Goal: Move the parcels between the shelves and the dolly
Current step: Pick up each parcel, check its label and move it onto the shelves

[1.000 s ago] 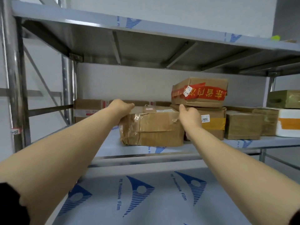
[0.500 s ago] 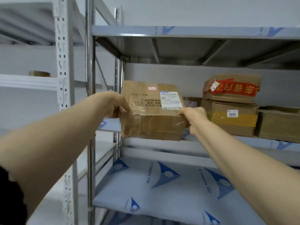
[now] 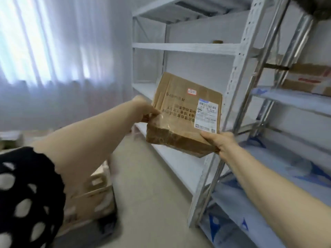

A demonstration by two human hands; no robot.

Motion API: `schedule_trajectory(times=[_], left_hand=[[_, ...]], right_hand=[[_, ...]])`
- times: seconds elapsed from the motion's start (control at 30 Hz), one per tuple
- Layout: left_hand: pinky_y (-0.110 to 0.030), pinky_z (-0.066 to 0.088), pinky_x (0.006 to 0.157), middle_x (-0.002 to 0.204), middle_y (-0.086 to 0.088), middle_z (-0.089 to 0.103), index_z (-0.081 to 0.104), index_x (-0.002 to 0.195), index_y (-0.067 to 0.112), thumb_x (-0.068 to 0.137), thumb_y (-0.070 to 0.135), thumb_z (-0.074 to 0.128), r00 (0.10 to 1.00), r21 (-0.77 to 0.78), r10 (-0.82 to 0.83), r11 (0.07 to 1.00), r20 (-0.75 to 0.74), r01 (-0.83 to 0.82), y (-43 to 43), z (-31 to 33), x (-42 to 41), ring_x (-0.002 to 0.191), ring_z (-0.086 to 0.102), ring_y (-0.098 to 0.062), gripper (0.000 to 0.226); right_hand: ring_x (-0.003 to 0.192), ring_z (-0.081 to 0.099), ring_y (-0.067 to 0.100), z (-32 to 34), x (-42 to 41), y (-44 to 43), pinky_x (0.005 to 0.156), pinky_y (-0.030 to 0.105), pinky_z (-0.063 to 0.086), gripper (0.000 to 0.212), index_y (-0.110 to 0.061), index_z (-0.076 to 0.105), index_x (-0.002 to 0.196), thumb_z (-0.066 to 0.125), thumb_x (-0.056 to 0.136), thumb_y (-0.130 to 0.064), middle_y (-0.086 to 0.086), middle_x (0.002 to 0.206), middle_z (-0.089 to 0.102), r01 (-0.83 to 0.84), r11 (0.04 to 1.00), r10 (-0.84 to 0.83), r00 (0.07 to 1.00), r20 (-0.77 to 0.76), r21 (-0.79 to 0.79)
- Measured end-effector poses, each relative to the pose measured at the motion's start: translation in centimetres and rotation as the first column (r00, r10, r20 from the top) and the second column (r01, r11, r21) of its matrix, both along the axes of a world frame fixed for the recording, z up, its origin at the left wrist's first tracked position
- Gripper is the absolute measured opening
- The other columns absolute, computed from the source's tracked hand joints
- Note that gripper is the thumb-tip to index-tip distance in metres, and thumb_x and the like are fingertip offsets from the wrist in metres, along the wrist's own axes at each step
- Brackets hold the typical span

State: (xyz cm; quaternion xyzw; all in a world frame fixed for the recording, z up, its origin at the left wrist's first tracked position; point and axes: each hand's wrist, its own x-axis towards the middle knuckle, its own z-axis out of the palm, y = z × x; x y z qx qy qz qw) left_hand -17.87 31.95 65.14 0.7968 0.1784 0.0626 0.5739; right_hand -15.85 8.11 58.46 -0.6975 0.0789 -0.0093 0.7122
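Head view: two grips, left grip (image 3: 145, 110) and right grip (image 3: 220, 142), hold one parcel (image 3: 180, 119).

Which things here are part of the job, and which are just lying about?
In the job: taped cardboard parcel, gripped by left hand and right hand; boxes on the steel shelf; blurred stacked boxes low on the left.
Lying about: curtain; small brown roll on the white rack.
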Motion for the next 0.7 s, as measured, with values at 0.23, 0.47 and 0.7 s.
schedule_trajectory(times=[0.23, 0.47, 0.7], left_hand=[[-0.032, 0.056, 0.061, 0.086, -0.011, 0.056, 0.048, 0.103, 0.002, 0.069, -0.003, 0.081, 0.959, -0.002, 0.271, 0.962, -0.089, -0.272, 20.0, -5.1, -12.9, 0.071, 0.061, -0.022, 0.047], [-0.025, 0.053, 0.065, 0.091, -0.005, 0.057, 0.052, 0.112, 0.012, 0.075, -0.011, 0.072, 0.88, -0.013, 0.474, 0.88, -0.032, -0.475, 39.8, -6.5, -27.5, 0.097, 0.058, -0.022, 0.048], [-0.027, 0.051, 0.06, 0.102, -0.009, 0.059, 0.055, 0.104, 0.018, 0.069, -0.006, 0.079, 0.696, 0.089, 0.718, 0.694, -0.02, -0.714, 57.9, -8.0, -40.2, 0.089, 0.057, -0.021, 0.049]], right_hand=[[0.088, 0.067, 0.025, -5.8, -4.7, 21.5, 0.075, 0.03, 0.059, 0.038, -0.002, 0.064, 0.103, 0.078, 0.069, 0.007, 0.012, 0.106, 0.069, -0.337, 0.939, 0.343, 0.93, -0.132, 0.072], [0.093, 0.068, 0.03, -8.9, -12.7, 46.7, 0.078, 0.04, 0.058, 0.046, -0.008, 0.06, 0.103, 0.077, 0.065, 0.011, 0.013, 0.105, 0.07, -0.581, 0.805, 0.593, 0.793, -0.138, 0.123], [0.096, 0.065, 0.027, -12.0, -23.4, 69.6, 0.08, 0.038, 0.055, 0.044, -0.006, 0.059, 0.104, 0.08, 0.067, 0.006, 0.01, 0.107, 0.068, -0.705, 0.698, 0.711, 0.66, -0.244, 0.126]])
